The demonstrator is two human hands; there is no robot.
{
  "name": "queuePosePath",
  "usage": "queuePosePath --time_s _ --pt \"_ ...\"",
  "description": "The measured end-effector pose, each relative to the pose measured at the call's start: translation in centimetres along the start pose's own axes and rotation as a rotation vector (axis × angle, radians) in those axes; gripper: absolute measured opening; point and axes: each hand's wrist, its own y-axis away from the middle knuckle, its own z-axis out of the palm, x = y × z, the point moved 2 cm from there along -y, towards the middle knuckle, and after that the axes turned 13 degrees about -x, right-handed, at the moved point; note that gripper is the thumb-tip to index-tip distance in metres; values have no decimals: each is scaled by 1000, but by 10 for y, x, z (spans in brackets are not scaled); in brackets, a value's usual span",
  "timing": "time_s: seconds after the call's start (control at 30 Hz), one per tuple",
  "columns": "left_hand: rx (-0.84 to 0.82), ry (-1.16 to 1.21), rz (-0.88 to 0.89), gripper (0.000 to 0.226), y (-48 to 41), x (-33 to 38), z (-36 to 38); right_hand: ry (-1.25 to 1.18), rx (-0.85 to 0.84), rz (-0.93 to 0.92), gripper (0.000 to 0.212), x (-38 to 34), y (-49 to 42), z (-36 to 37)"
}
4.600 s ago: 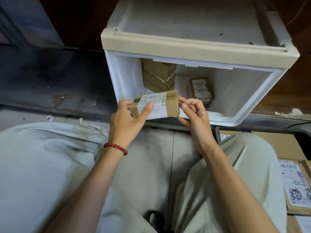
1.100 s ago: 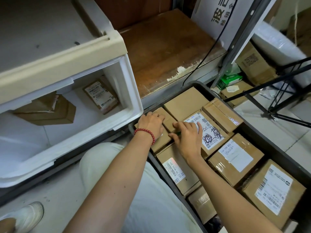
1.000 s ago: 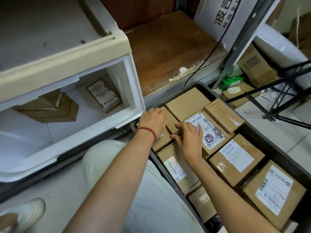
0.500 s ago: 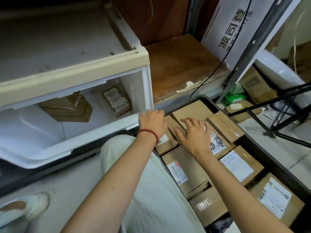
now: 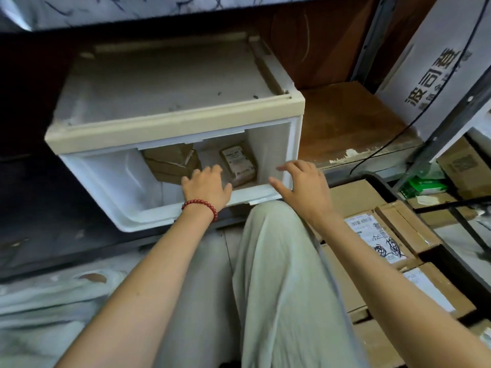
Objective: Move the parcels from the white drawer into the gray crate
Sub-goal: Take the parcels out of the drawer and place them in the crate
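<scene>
My left hand [image 5: 206, 188], with a red bead bracelet [image 5: 199, 205] at the wrist, reaches over the front rim of the white plastic drawer [image 5: 138, 192]. Its fingers [image 5: 214, 170] are loosely bent, slightly apart, and hold nothing. Just beyond them sits the stack of plain brown cardboard parcels [image 5: 171, 163]; I cannot tell if they touch it. Right of them a small brown parcel with a white label [image 5: 239, 162] leans inside the drawer. My right hand [image 5: 303, 187] hovers at the drawer's right corner, fingers [image 5: 289, 166] spread, empty. To its right is the gray crate [image 5: 378, 179], packed with boxes. Half a second ago both hands lay on parcels in the crate; now both are at the drawer.
</scene>
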Motion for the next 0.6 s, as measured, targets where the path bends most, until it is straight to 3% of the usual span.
queuePosePath --time_s 0.23,0.37,0.6 --pt "0 73 -95 62 15 -74 2 128 -237 -80 56 -51 -44 -10" --pt "10 -26 -115 62 24 -102 -1 139 -341 -125 66 -92 -57 12" --pt "3 -55 -110 61 31 -133 3 33 -399 -157 75 -121 -63 59"
